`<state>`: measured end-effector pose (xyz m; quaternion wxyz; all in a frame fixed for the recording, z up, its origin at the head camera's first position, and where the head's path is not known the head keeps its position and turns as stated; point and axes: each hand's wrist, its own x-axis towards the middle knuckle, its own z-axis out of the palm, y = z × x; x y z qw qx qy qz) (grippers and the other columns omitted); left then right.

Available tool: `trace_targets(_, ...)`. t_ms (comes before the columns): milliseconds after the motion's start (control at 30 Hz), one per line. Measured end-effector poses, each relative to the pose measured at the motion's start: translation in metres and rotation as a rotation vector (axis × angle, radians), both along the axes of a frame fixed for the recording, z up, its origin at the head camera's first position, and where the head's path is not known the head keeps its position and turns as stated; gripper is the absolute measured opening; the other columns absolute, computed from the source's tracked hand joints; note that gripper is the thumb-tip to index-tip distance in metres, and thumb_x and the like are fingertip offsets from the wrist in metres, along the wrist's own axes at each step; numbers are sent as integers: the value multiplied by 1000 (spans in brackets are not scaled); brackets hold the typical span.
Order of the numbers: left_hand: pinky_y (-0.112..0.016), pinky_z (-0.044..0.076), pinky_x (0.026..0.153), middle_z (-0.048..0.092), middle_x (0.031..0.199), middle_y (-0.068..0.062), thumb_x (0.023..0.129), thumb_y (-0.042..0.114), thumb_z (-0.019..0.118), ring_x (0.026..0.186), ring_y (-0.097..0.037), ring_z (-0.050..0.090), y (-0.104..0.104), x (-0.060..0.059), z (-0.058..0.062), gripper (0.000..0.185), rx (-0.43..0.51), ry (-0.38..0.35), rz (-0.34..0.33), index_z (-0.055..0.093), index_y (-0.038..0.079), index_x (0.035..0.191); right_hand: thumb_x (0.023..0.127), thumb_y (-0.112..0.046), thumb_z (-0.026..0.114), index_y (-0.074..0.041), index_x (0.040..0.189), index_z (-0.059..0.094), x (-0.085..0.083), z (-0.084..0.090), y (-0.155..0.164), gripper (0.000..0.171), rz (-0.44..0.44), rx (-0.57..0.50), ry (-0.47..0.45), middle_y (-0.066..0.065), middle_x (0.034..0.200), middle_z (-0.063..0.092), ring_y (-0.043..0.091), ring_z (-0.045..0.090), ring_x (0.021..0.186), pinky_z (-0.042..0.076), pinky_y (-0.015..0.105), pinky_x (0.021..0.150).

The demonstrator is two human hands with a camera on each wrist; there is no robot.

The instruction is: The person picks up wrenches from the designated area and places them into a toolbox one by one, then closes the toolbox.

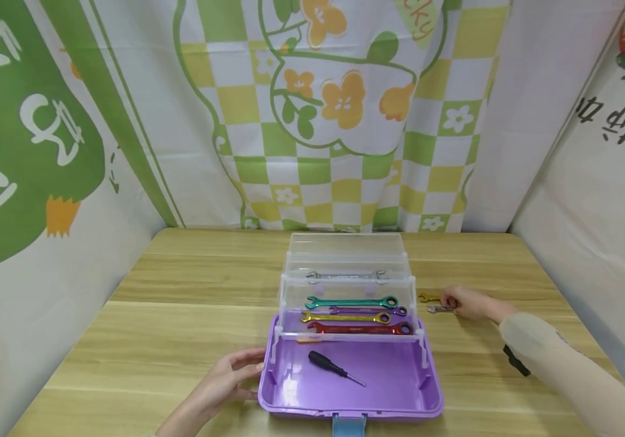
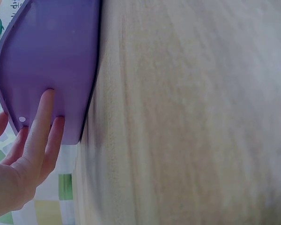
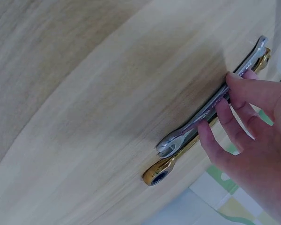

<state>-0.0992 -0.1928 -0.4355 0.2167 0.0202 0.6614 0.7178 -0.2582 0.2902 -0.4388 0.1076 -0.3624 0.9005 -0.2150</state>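
Note:
A purple toolbox point(image 1: 356, 397) stands with its clear tiered trays raised. My left hand point(image 1: 230, 379) rests against its left side; in the left wrist view, mostly straight fingers point(image 2: 40, 124) touch the purple wall. To the right of the box, my right hand point(image 1: 467, 302) pinches a silver wrench point(image 3: 201, 115) between thumb and fingers, low over the table. Beside that wrench lies a gold ratcheting wrench point(image 3: 157, 171). The trays hold a green wrench point(image 1: 350, 302), a gold wrench point(image 1: 339, 317), a red wrench point(image 1: 356, 329), a purple wrench point(image 1: 367, 311) and a silver wrench point(image 1: 345, 277).
A black-handled screwdriver point(image 1: 325, 363) lies in the box's bottom. The blue latch point(image 1: 348, 425) hangs at its front. Bare wood of the table point(image 1: 181, 340) shows on the left. Patterned cloth point(image 1: 345, 182) hangs behind the table. A black object point(image 1: 516, 361) shows beside my right forearm.

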Motion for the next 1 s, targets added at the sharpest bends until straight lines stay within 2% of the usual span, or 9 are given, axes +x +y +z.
trace_targets(167,-48,52,77,36,129,-30,87,13,53,101,-31,53,0,-1,0,57,-2,-2,4,27,-15,128,65,17,51,-2,78,52,1,-4,2,24,-41,-9,-13,2,71,48,12,44,65,41,22,52)
trace_targets(267,-48,52,77,37,129,-30,87,13,53,102,-31,53,0,-2,0,57,1,-6,6,27,-15,128,64,15,53,-3,78,53,-7,-13,11,23,16,-79,-25,1,69,49,13,44,62,42,23,49)
trace_targets(300,-48,52,77,37,129,-29,87,13,53,101,-31,53,0,-2,0,56,1,-5,7,27,-15,128,64,13,53,-6,78,54,-13,-21,16,24,60,-124,-30,-2,69,49,11,44,61,41,21,47)
trace_targets(400,-48,52,77,37,128,-29,87,13,53,101,-30,53,0,-2,0,56,2,-5,7,28,-15,128,60,9,54,-8,77,55,-21,-27,22,24,110,-166,-48,-3,66,49,8,43,58,40,20,44)
trace_targets(500,-48,52,77,38,128,-29,87,13,53,101,-31,54,0,-2,0,56,2,-4,7,28,-15,128,55,6,54,-8,74,54,-19,-21,16,24,62,-137,-72,-4,64,48,6,41,56,37,19,42)
trace_targets(533,-48,52,77,38,128,-29,87,13,53,100,-31,54,0,-1,-1,56,4,-4,7,28,-15,128,54,7,55,-6,72,54,-13,-13,11,23,14,-96,-82,-1,63,48,7,41,56,38,20,42)
trace_targets(667,-48,52,77,39,127,-28,86,13,53,99,-31,54,0,-1,-1,55,7,-3,8,29,-15,128,53,11,54,-2,71,52,-5,1,0,23,-66,-15,-98,1,61,46,4,37,55,34,17,44)
trace_targets(867,-48,52,77,39,127,-28,86,13,53,100,-31,54,0,0,0,56,2,-1,5,29,-15,128,53,12,53,-1,71,53,-6,0,0,23,-85,-50,-152,-1,61,46,4,38,55,35,15,45)
trace_targets(1000,-48,52,77,39,127,-28,87,12,53,100,-31,54,0,0,-1,55,5,0,1,29,-15,128,56,13,55,2,74,58,-6,2,3,22,-92,-77,-181,1,63,52,5,43,57,41,16,47)
